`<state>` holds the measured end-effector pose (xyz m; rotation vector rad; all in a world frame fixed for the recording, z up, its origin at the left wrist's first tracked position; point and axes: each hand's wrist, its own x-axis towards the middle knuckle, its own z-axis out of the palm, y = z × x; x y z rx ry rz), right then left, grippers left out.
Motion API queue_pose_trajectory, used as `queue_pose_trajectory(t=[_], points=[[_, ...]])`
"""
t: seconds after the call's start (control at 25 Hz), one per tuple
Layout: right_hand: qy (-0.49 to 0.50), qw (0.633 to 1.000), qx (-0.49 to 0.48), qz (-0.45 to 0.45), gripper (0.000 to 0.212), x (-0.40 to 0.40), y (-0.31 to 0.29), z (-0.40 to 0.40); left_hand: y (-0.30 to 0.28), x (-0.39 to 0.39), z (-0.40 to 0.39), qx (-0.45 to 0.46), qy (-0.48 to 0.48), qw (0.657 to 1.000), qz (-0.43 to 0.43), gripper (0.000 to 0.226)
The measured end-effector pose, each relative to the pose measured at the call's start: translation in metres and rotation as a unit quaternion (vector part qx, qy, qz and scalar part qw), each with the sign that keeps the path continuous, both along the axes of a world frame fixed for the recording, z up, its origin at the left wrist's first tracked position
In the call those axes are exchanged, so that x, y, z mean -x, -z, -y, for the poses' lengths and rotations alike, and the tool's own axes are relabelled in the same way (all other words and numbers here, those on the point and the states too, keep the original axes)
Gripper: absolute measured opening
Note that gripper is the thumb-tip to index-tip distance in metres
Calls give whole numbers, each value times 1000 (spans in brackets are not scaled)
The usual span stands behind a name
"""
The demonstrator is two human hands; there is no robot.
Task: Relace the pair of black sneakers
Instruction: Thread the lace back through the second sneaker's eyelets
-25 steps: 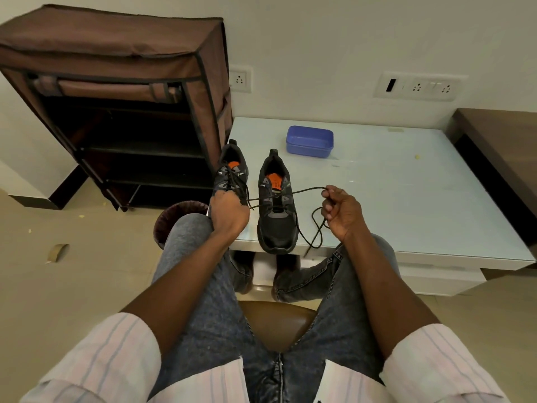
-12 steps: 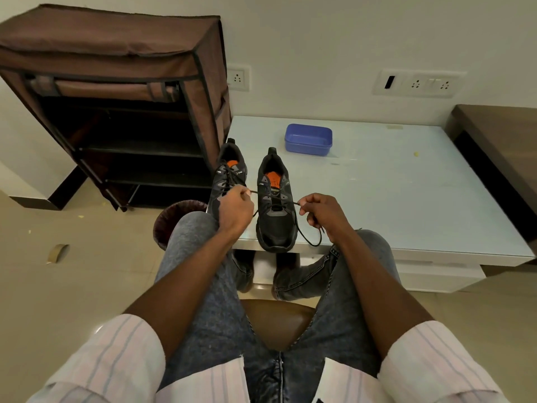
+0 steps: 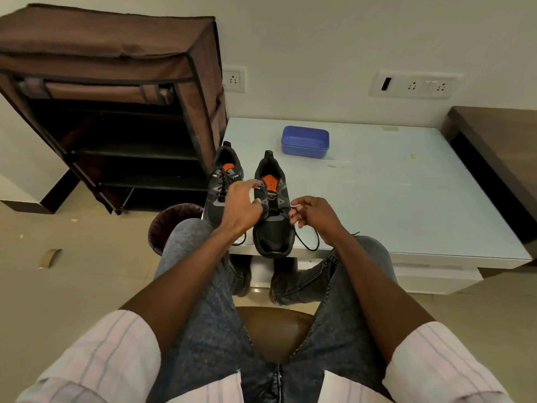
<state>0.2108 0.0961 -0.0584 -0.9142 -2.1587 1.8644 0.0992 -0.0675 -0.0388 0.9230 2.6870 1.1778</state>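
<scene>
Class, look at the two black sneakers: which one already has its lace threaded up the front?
The left sneaker, beside the brown shoe rack. Its lace crisscrosses upward; the right sneaker has only one low crossing.

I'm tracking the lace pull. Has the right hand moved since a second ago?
Yes. The right hand has come in toward the right sneaker, now beside its eyelets; earlier it was held farther out over the table, drawing the lace sideways.

Two sneakers point(image 3: 250, 199) stand side by side at the near left corner of the table point(image 3: 406, 199), mid-frame. A lidded box point(image 3: 305, 141) sits behind them. A shoe rack point(image 3: 116, 112) fills the upper left, a bin point(image 3: 171, 225) below it. Both hands meet over the right sneaker.
</scene>
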Motion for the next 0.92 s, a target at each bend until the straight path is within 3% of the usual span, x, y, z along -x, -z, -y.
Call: queue_pose_trajectory(t=[0.08,0.12,0.2,0.36,0.56,0.8,0.92], points=[[-22,999,22,-24,4,10,-4,7,-7,3,-7,-7,121,987,102,33],[-19,999,23,-32,7,14,-5,9,-6,6,-9,-5,155,975,162,27],[-15,999,7,-37,14,21,-4,8,2,12,-9,-6,163,961,223,8],[-37,998,29,-32,5,27,7,1,18,19,-14,3,93,977,191,11],[8,997,68,-39,19,34,11,-2,24,20,-22,-28,125,962,242,11],[53,995,75,-23,26,37,10,0,31,13,-32,-103,52,972,203,11],[51,996,67,-21,23,36,9,2,39,12,-40,-105,53,984,137,11]])
